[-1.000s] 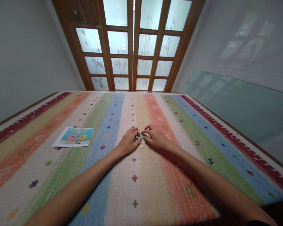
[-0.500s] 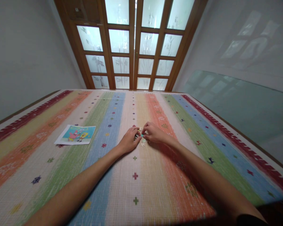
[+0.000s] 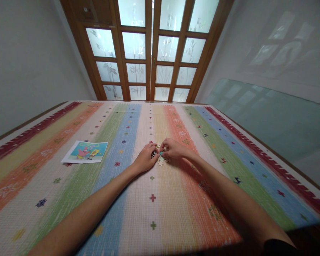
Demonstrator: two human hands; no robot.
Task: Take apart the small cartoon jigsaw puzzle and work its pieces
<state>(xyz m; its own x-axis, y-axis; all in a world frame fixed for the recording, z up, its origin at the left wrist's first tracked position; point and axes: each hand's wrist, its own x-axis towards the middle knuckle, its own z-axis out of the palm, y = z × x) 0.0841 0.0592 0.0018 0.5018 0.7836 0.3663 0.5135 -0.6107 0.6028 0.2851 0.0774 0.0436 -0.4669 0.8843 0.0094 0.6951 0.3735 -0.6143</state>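
Note:
A small heap of jigsaw puzzle pieces (image 3: 161, 162) lies on the striped tablecloth in the middle, between my two hands. Some pieces show teal or pale faces, others look dark. My left hand (image 3: 146, 158) rests at the heap's left side, fingers curled round several pieces. From the right, my right hand (image 3: 173, 148) pinches a small teal puzzle piece (image 3: 161, 153) between thumb and fingertips. The fingertips of both hands nearly meet, and they partly hide the heap.
A printed cartoon picture (image 3: 89, 152) on white paper lies to the left on the striped tablecloth (image 3: 138, 213). Beyond the table's far edge stand wooden doors (image 3: 151, 53) with frosted panes. A pale glass panel (image 3: 266, 117) leans along the right wall.
My right hand's fingertips have shifted slightly at the heap, and a little more of the pale pieces shows beneath them. My left hand stays almost in place.

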